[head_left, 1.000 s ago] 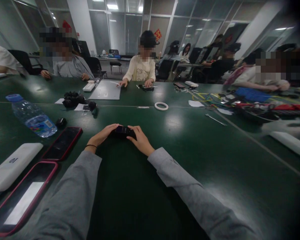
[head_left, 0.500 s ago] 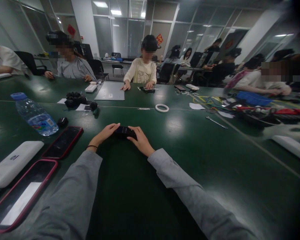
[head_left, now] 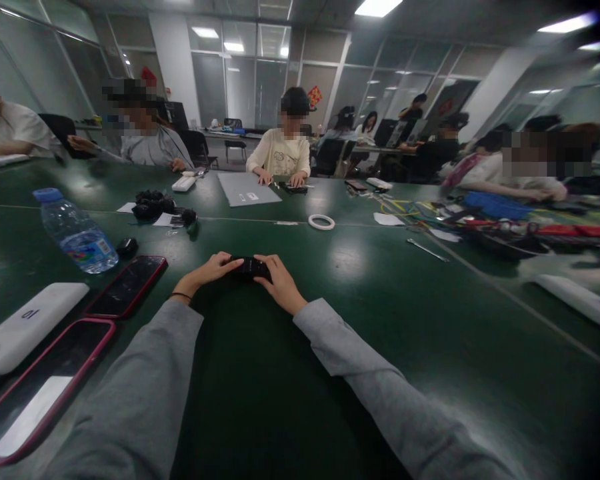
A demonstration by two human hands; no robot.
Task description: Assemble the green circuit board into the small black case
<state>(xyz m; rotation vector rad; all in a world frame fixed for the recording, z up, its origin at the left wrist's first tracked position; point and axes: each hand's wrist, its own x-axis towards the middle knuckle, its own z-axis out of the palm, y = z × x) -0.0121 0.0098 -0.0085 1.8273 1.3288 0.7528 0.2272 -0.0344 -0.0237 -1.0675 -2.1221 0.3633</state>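
Observation:
A small black box-like device (head_left: 251,267) with faint pale marks on its face is held between both hands, low over the green table (head_left: 370,320). My left hand (head_left: 211,269) grips its left end, thumb along the near edge. At the right end, my right hand (head_left: 280,283) closes round it with the fingers on top and the thumb on the near side. The device's exact kind is too dark to make out. Beyond it on the table lies a white ring-shaped roll of tape (head_left: 321,222).
To the left are a water bottle (head_left: 77,233), two red-edged phones (head_left: 127,287) and a white power bank (head_left: 30,327). A wrench (head_left: 427,250) and tangled cables (head_left: 500,207) lie to the right. Across the table, a person (head_left: 280,157) sits behind a grey board (head_left: 247,189).
My view has tipped up slightly. Both hands keep the black device, with the left thumb shifted along its near edge. Across the table, the grey board has turned and moved right.

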